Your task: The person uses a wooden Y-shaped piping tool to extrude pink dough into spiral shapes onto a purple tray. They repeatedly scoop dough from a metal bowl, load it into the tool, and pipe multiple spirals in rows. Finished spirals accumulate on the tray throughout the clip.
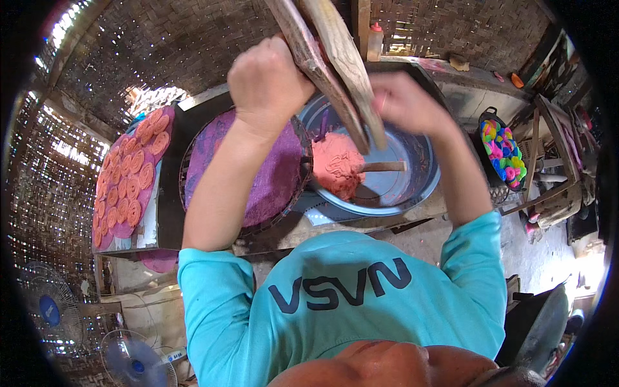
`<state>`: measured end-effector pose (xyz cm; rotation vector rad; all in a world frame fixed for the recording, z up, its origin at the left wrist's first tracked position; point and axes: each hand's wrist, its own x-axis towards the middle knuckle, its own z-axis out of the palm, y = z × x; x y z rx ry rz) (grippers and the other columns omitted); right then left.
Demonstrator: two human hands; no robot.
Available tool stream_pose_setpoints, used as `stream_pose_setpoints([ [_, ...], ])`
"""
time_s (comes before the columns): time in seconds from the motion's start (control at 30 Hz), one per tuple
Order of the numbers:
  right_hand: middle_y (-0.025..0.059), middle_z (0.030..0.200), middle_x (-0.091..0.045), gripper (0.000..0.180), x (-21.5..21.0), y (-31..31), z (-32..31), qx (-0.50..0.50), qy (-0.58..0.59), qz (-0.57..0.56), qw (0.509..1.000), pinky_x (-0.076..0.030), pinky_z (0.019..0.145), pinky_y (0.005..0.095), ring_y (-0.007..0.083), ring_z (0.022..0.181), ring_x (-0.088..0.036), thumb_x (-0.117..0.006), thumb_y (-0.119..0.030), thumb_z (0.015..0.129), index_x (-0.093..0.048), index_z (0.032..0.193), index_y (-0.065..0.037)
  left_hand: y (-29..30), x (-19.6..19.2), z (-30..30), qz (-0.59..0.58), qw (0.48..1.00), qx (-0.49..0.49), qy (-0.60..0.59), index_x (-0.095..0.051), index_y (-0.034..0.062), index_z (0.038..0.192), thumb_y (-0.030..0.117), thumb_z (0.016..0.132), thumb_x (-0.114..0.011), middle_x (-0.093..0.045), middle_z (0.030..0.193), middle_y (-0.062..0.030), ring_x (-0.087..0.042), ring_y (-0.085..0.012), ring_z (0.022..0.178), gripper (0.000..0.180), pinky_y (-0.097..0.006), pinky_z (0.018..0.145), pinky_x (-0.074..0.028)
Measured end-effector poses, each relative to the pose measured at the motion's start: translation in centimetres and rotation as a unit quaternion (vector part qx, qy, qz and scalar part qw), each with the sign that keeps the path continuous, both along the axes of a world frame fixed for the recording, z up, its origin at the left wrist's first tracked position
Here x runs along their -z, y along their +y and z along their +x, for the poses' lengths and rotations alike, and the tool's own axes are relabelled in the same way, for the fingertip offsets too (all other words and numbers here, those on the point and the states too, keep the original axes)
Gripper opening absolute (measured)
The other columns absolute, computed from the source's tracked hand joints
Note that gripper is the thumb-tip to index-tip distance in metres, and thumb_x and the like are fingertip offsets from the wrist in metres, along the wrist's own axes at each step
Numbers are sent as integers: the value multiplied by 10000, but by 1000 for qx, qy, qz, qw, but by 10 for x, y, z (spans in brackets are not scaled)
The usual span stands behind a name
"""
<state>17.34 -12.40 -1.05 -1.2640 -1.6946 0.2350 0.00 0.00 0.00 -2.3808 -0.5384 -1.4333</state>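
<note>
My left hand (pixel 267 80) is a closed fist around the upper wooden bar (pixel 316 64). My right hand (pixel 403 103) is blurred and grips the second wooden bar (pixel 348 61) beside it. Both bars slant down over the metal basin (pixel 412 187), which holds a lump of orange-pink dough (pixel 335 164) at its left side. Left of the basin lies a round purple-covered tray (pixel 258 174). Further left, a tray of orange spiral rounds (pixel 126 180). Multicoloured pieces sit in a black basket (pixel 503 151) at right.

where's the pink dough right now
In the head view the pink dough sits just right of centre, heaped against the left inner wall of the blue metal basin, right beside the purple-covered round tray and below the wooden paddles.
</note>
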Motion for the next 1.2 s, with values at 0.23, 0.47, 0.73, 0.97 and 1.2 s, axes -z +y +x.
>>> stream_pose_setpoints([
  [0.23,157,827,-452,179,-81,30,-48,99,-269,342,895,-414,655,379,260,755,-446,-475,58,609,-418,770,7,-10,-11,-6,-11,990,67,122,-614,74,678,242,683,-675,-623,641,-116,-635,-296,608,179,-406,586,-505],
  [0.47,97,816,-552,594,-36,-11,-72,-95,-175,196,960,-470,662,348,213,688,-585,-709,-37,639,-422,1158,-18,-38,-12,-74,-157,918,112,345,-633,99,708,221,630,-712,-605,616,-105,-618,-297,582,165,-380,534,-489],
  [0.73,35,797,-520,481,-39,-22,3,32,105,22,994,-447,591,254,117,671,-524,-641,-97,761,-412,1180,-33,-23,-4,-114,-143,954,-16,263,-672,94,735,295,679,-756,-582,592,-119,-600,-301,541,225,-383,510,-479],
  [0.97,100,756,-555,111,-11,6,5,7,429,420,800,-501,666,358,263,737,-604,-532,-95,885,-427,858,-70,25,48,-101,-511,754,412,33,-640,23,871,114,601,-836,-555,1193,-208,-561,-308,1076,346,-421,858,-454],
  [1.2,171,1186,-503,527,112,35,-52,-56,304,106,945,-440,928,437,322,1100,-537,-639,-214,855,-336,1264,-80,23,67,-79,-403,640,550,-353,-578,148,991,434,811,-668,-531,1161,-112,-388,-417,1261,350,-615,1051,-281],
])
